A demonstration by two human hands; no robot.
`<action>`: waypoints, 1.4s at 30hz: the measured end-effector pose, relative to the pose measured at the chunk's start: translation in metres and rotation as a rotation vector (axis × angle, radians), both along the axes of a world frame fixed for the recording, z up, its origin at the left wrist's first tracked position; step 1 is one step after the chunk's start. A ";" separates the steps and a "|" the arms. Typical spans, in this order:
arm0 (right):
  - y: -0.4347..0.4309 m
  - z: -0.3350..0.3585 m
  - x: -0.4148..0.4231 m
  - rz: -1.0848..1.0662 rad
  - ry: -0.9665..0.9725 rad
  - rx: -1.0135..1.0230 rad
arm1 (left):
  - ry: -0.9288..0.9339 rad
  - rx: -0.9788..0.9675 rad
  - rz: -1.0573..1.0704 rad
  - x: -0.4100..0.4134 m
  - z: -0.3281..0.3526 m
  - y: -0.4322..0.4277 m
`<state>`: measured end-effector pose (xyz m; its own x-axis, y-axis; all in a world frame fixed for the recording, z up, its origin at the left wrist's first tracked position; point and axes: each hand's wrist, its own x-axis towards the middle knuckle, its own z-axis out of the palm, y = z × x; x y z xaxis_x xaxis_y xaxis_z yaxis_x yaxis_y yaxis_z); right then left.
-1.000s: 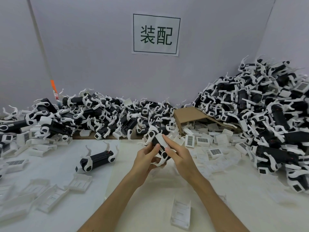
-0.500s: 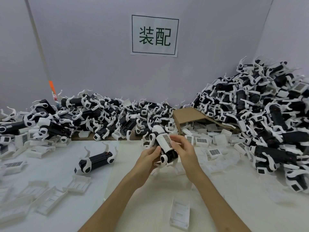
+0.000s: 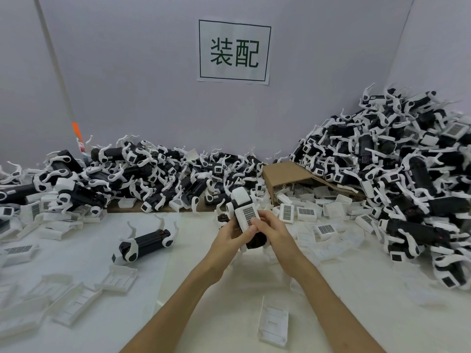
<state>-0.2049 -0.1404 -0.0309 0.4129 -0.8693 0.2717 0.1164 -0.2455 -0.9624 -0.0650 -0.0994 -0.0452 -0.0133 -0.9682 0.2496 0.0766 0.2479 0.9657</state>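
A white tabletop (image 3: 356,314) is bearing heaps of black-and-white plastic toy dogs (image 3: 407,174) from 9 to 3 o'clock. At centre, the left hand (image 3: 230,234) is gripping 1 black-bodied toy dog (image 3: 239,200) belly-up, steadying it, while the right hand (image 3: 274,230) is curling its fingers over the white barcoded cover (image 3: 247,217), probably seating it.

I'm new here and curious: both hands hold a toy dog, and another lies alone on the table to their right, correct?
Not quite. The head view shows both the left hand and right hand holding the toy dog, but the lone dog lies on the table to their left.
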 end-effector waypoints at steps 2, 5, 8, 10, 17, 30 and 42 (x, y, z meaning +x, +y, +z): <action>0.000 0.000 0.000 0.020 -0.006 0.020 | -0.004 -0.008 -0.011 0.000 0.001 0.002; 0.001 0.001 0.000 0.024 -0.016 0.024 | -0.011 -0.017 -0.052 0.000 0.001 0.004; 0.002 0.000 0.001 -0.012 -0.004 -0.041 | -0.040 -0.029 -0.056 0.000 0.001 0.005; 0.002 -0.001 0.002 -0.056 0.006 -0.096 | -0.058 -0.032 -0.046 -0.001 0.001 0.005; 0.000 -0.005 0.004 -0.105 -0.005 -0.122 | -0.056 -0.052 -0.023 -0.006 0.001 0.006; -0.011 0.007 -0.020 -0.306 -0.072 -0.233 | -0.099 -0.013 0.132 -0.004 0.004 0.007; -0.008 0.002 -0.020 -0.010 0.122 -0.183 | -0.087 0.040 0.163 0.001 0.003 0.006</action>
<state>-0.2248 -0.1486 -0.0284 0.4444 -0.8143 0.3735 -0.0015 -0.4176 -0.9086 -0.0640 -0.0934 -0.0421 0.1241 -0.9685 0.2157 -0.0459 0.2116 0.9763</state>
